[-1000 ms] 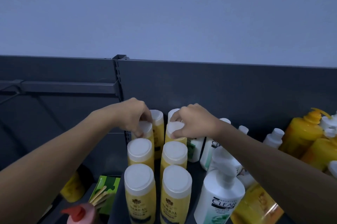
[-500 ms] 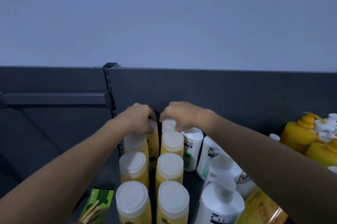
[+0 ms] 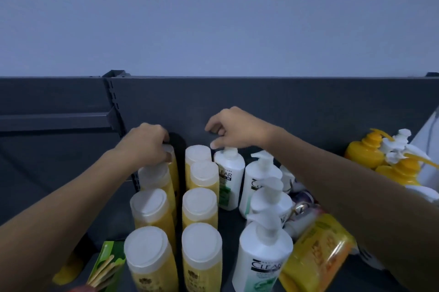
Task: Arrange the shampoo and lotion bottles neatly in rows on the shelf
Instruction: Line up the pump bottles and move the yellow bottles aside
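On the dark shelf (image 3: 229, 219), toward 6 o'clock: two straight rows of yellow bottles (image 3: 199, 206) with white caps, four deep, all upright, side by side with a narrow gap between.

At the 12 o'clock end of the left row, against the dark back panel (image 3: 297, 106): the rear yellow bottle (image 3: 174, 165), cap hidden under the left hand (image 3: 147, 143). Grip curled down over that cap, fingertips wrapped round its far side, clasping it from above.

Just at 3 o'clock of the right row's far end: a white Clear pump bottle (image 3: 230, 177), upright, near the back panel and close beside the rearmost yellow cap. Directly over its pump head: the right hand (image 3: 235, 131), fingers loosely bent, thumb tip low beside the pump, index finger crooked toward 9 o'clock. Impossible to tell whether this grip pinches the pump or only hangs above it.

From there toward 5 o'clock: three other white Clear pump bottles (image 3: 262, 258), upright, in a loose line. At 4 o'clock, touching the nearest of them: a yellow refill pouch (image 3: 318, 251), lying tilted.

At 2 o'clock, well apart from the rows: a cluster of yellow pump bottles (image 3: 363, 152). At 7 o'clock, by the near left corner: a green box (image 3: 107, 259).
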`<action>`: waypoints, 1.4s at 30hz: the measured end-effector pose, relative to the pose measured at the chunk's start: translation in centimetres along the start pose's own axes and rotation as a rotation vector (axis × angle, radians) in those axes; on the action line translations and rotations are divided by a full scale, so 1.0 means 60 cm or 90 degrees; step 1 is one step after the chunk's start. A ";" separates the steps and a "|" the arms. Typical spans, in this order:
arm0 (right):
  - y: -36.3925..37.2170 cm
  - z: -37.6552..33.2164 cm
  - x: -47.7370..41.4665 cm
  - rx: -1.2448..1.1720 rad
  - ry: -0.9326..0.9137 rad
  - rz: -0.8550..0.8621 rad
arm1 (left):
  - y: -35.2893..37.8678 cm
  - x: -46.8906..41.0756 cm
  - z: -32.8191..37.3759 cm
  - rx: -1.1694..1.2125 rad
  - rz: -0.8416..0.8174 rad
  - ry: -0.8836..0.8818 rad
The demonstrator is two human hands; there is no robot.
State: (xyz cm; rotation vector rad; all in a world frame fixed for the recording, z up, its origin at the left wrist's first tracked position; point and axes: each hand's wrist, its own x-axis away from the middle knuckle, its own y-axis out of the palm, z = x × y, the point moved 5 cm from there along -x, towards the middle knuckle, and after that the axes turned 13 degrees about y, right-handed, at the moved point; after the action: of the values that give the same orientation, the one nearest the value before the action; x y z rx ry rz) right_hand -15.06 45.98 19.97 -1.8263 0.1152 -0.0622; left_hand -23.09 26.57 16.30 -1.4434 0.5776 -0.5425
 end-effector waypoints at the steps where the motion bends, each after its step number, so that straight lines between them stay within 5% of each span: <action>1: -0.023 0.016 0.015 -0.030 0.023 0.030 | -0.012 0.004 0.006 -0.032 0.026 0.000; 5: -0.058 0.098 0.078 -0.001 0.156 0.072 | -0.070 -0.005 0.084 0.016 0.179 0.137; 9: -0.017 0.149 0.129 0.085 0.248 -0.045 | -0.066 -0.040 0.201 0.070 0.107 0.316; 12: -0.018 0.153 0.174 0.045 0.194 0.037 | -0.042 -0.056 0.245 0.079 0.078 0.358; 16: 0.031 0.136 0.226 -0.044 0.100 -0.113 | -0.025 -0.066 0.261 0.019 0.062 0.351; 23: 0.059 0.118 0.220 -0.048 0.007 0.031 | -0.019 -0.075 0.228 0.048 0.061 0.303; 31: 0.066 0.081 0.205 -0.058 -0.034 -0.008 | -0.005 -0.077 0.212 0.052 0.049 0.288; 36: -0.017 0.146 0.164 -0.147 0.109 0.230 | 0.008 -0.082 0.218 0.035 0.012 0.304; 42: 0.039 0.175 0.111 0.010 0.222 0.043 | 0.007 -0.084 0.223 0.007 0.004 0.281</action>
State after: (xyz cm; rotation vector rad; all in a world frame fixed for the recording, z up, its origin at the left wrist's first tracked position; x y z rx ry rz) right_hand -7.44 54.74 14.88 -1.7796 0.4198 -0.3323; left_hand -18.00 39.95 16.62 -1.3142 0.9249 -0.8671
